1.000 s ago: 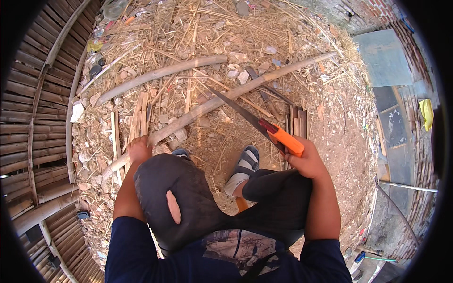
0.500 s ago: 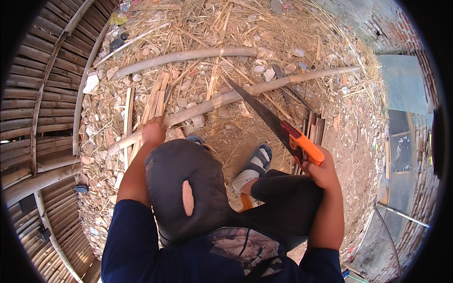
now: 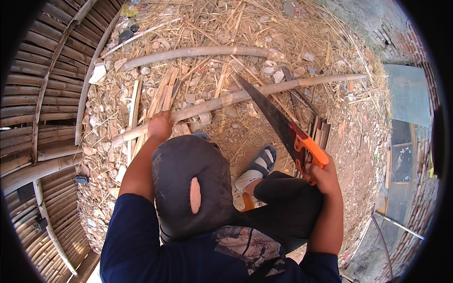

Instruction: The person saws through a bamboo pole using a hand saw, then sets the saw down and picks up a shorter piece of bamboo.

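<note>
My left hand is closed around a long bamboo pole, near its left end. The pole slants from my left knee up to the far right, above the littered ground. In my right hand is a hand saw, gripped by its orange handle. Its dark blade points up and to the left, crossing over the pole in this view; whether the teeth touch the pole I cannot tell. Beyond lies a second, curved bamboo pole.
Split bamboo strips lie under the pole at left, and more strips beside the saw handle. Stones, brick bits and straw cover the ground. A bamboo slat wall stands at left, a brick wall and leaning panels at right.
The view has shifted slightly, so most things sit a little further right. My left hand keeps its hold on the pole, and the saw stays in my right hand in nearly the same pose.
</note>
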Motion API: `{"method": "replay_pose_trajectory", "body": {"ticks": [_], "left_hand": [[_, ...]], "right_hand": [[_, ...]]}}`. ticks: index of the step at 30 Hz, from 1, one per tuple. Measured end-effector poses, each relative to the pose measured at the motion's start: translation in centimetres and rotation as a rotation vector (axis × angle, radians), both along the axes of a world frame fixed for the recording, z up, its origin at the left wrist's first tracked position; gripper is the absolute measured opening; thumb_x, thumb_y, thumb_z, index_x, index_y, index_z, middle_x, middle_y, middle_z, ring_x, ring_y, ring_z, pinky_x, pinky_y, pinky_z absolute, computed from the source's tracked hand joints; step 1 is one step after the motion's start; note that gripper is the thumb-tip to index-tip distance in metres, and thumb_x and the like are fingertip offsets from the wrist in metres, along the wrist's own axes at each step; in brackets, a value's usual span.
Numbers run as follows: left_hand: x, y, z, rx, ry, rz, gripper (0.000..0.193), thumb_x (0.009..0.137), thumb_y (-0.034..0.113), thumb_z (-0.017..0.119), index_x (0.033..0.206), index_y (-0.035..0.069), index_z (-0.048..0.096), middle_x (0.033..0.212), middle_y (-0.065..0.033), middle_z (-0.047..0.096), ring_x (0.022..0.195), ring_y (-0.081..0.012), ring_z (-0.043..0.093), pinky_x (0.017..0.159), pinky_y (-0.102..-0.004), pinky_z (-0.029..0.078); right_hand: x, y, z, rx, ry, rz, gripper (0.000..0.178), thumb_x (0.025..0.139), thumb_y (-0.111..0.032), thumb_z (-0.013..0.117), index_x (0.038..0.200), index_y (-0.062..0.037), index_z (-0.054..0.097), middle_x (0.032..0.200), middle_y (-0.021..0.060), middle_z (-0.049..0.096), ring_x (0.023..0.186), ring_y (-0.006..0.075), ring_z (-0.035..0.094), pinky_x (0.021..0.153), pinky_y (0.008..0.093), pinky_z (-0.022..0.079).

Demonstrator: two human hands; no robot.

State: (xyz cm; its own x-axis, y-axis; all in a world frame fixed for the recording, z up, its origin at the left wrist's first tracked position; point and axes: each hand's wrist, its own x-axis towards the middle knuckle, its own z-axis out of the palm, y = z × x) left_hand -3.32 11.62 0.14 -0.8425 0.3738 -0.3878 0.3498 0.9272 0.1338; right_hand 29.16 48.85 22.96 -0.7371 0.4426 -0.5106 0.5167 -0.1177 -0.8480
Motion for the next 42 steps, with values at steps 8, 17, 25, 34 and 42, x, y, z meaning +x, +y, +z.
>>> {"method": "replay_pose_trajectory", "body": {"ticks": [8,17,25,34,42], "left_hand": [[-1.1,-3.7,-0.4,-0.022,0.08,0.014,0.044,0.09,0.026,0.076,0.129,0.016,0.06,0.131,-0.0073,0.065,0.129,-0.0294,0.058,0.109,-0.0468,0.044],[-2.2,-16.7,-1.3,-0.321,0.15,0.182,0.074,0.095,0.027,0.072,0.157,0.021,0.032,0.147,-0.0035,0.055,0.142,-0.0228,0.049,0.126,-0.0523,0.022],[0.0,-14.5,-1.5,-0.269,0.167,0.155,0.089,0.09,0.034,0.074,0.163,0.018,0.025,0.166,-0.008,0.03,0.157,-0.0306,0.019,0.127,-0.0566,0.015],[2.1,-10.4,-4.2,-0.082,0.263,0.038,0.094,0.084,0.043,0.077,0.161,0.019,0.029,0.168,-0.0101,0.023,0.159,-0.0329,0.011,0.126,-0.0616,0.013],[3.4,-9.3,-5.8,-0.105,0.192,0.059,0.097,0.089,0.06,0.066,0.165,0.021,0.021,0.17,-0.0079,0.022,0.16,-0.0317,0.012,0.125,-0.0613,0.016]], "right_hand": [[0.7,-0.3,0.6,0.03,0.047,-0.002,0.017,0.083,-0.005,0.065,0.097,-0.0029,0.057,0.073,0.0035,0.057,0.053,0.0102,0.052,0.048,0.0252,0.041],[0.3,-0.6,0.9,0.048,0.052,0.044,0.018,0.082,-0.006,0.066,0.097,-0.0027,0.057,0.075,0.003,0.058,0.056,0.0091,0.053,0.052,0.0248,0.043],[-0.4,-1.0,1.1,0.109,-0.006,-0.004,0.017,0.082,-0.006,0.065,0.097,-0.0026,0.057,0.076,0.0024,0.057,0.058,0.0093,0.055,0.054,0.0253,0.044],[-0.4,-0.4,0.4,0.026,-0.033,-0.05,0.012,0.084,0.0,0.062,0.093,-0.0044,0.056,0.079,0.0036,0.059,0.059,0.0082,0.053,0.053,0.025,0.043],[0.2,0.2,0.0,0.048,-0.041,-0.004,0.013,0.085,-0.002,0.064,0.098,-0.0044,0.059,0.089,0.0024,0.061,0.068,0.0082,0.056,0.059,0.0262,0.047]]}}
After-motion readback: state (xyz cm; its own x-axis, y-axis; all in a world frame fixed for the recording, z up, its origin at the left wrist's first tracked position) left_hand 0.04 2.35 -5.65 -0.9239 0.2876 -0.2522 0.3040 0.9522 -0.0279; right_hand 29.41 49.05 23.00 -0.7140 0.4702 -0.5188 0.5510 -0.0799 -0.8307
